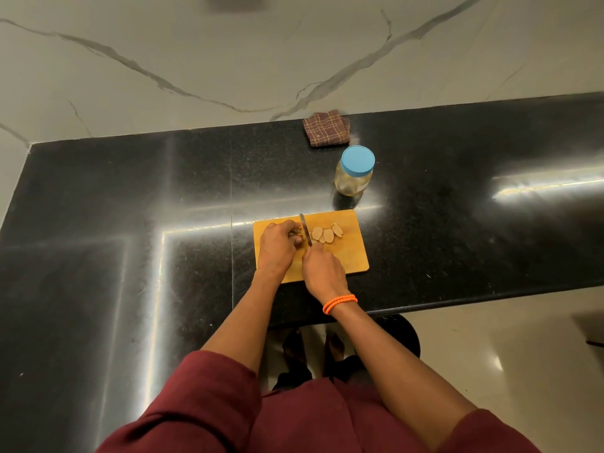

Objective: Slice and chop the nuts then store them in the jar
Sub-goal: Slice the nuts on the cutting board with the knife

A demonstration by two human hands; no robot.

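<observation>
Left hand (276,243) pinching nut (295,235) near board's (346,259) far-left corner, steadying; right hand (322,268) gripping knife (306,232), slicing.

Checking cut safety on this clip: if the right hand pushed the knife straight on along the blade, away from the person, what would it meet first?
Probably nothing on the board: past the knife tip lies bare cutting board, then counter. The right hand would pass the left hand and nuts alongside, though depth is unclear.

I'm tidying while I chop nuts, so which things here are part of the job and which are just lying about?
In use: cutting board, knife, nut slices, the nut under the left hand, blue-lidded jar.
Lying about: folded checked cloth.
</observation>
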